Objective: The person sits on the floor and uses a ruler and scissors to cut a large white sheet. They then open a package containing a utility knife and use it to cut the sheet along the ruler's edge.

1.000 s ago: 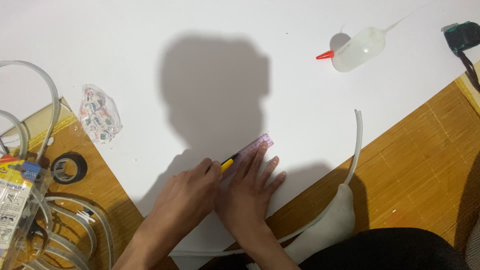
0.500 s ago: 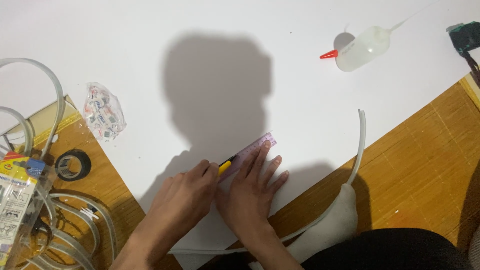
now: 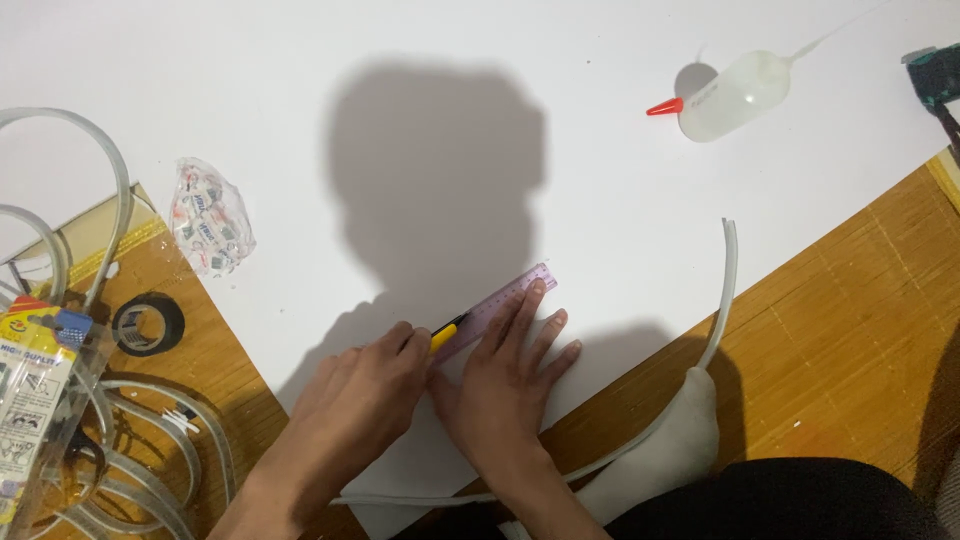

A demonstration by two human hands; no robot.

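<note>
A translucent purple ruler [image 3: 517, 293] lies slantwise on a large white sheet [image 3: 400, 150]. My right hand [image 3: 500, 390] presses flat on it, fingers spread along its length. My left hand [image 3: 365, 400] grips a yellow cutter [image 3: 446, 335] whose tip sits against the ruler's lower left edge. The two hands touch each other near the sheet's front edge.
A clear squeeze bottle with a red tip [image 3: 730, 95] lies at the back right. A pale tube [image 3: 725, 290] curves past my white-socked foot [image 3: 670, 450] on the bamboo mat [image 3: 850, 300]. At the left are a plastic bag [image 3: 207, 218], black tape roll [image 3: 148, 323], coiled tubing [image 3: 60, 160] and a package [image 3: 35, 400].
Both hands stay on the ruler and the cutter in the same spot. Only the view has shifted slightly.
</note>
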